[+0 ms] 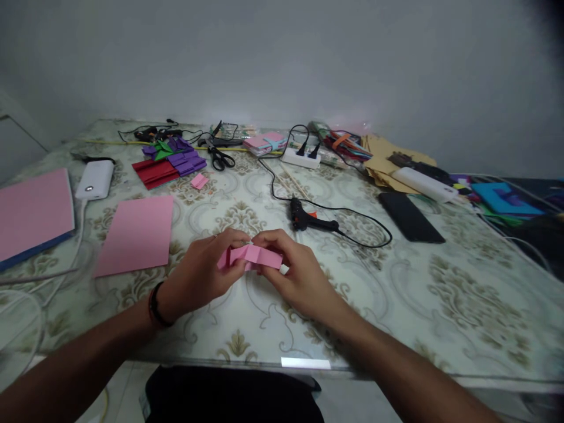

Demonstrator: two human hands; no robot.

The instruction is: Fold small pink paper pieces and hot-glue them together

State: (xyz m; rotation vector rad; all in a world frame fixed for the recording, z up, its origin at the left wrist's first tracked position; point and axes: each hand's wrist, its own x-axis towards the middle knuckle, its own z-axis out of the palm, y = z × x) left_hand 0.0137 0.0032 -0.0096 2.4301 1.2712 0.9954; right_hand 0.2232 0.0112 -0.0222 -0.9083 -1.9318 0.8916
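Between my two hands is a small piece of folded pink paper (252, 254) with several creases. My left hand (204, 267) pinches its left end, thumb below and fingers above. The right end is gripped by my right hand (296, 267) in the same way. Both hands are near the middle of the table, close together. To their left lies a flat sheet of pink paper (136, 236). A black glue gun (311, 218) rests just beyond my right hand, its cord looping to the right.
Black scissors (219, 157), folded red paper (155, 171) and purple paper (187, 163) lie toward the wall. A white power strip (301, 157) has plugs in it. A power bank (96, 179) stands left, a black phone (410, 217) right. Pink paper (35, 211) is stacked far left.
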